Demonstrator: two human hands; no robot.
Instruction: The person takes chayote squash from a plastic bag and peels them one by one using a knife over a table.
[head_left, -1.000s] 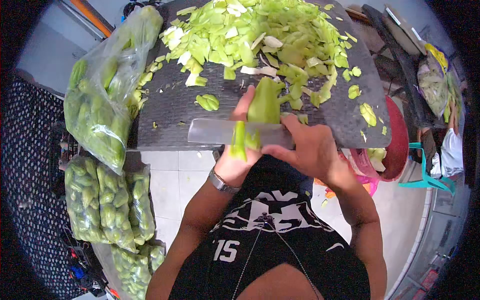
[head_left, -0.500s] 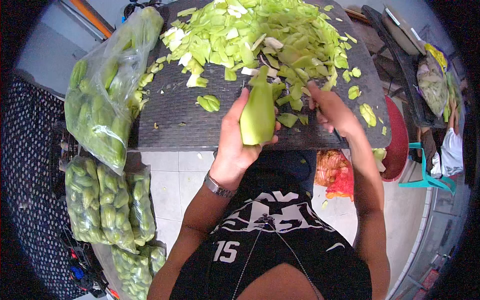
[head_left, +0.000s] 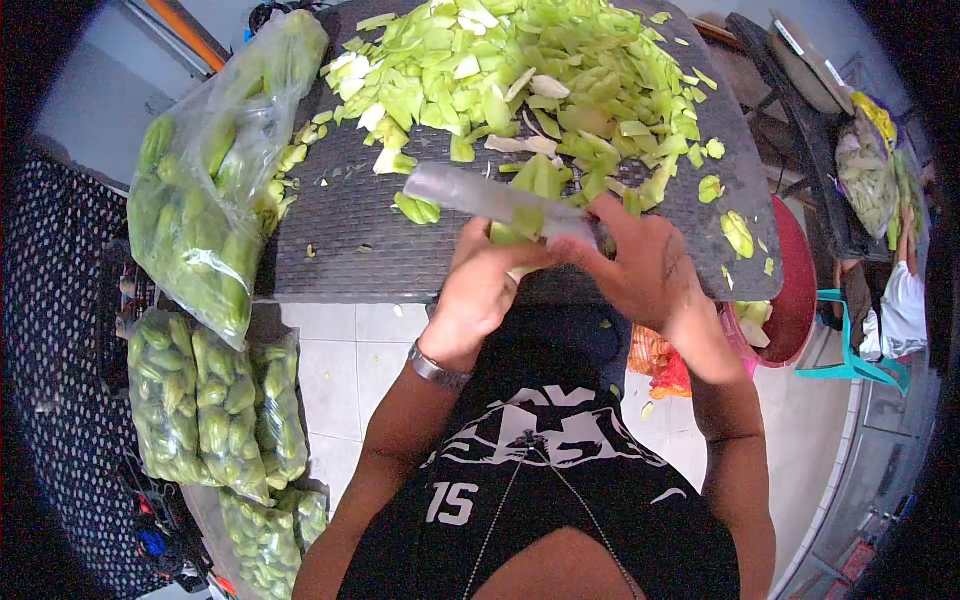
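Observation:
My left hand (head_left: 478, 290), with a metal watch at the wrist, is closed around a pale green chayote (head_left: 508, 236), mostly hidden by fingers and blade. My right hand (head_left: 645, 262) grips a broad-bladed knife (head_left: 455, 190), its handle hidden in the fist. The blurred blade lies across the top of the chayote and points left. Just beyond the blade is a green piece (head_left: 541, 176), partly covered. A large heap of cut chayote slices (head_left: 520, 80) covers the far part of the dark textured table (head_left: 340, 240).
A clear bag of whole chayotes (head_left: 205, 200) leans on the table's left edge. Several more filled bags (head_left: 225, 410) stand below it. At right are a red tub (head_left: 795, 290) holding pieces, a teal stool (head_left: 850, 365) and another person's arm (head_left: 905, 240). An orange-red net sack (head_left: 660, 365) sits under the table.
My right hand has come left and inward, bringing the knife across the chayote. My left hand has tilted, and the chayote, upright in full view before, is now mostly covered.

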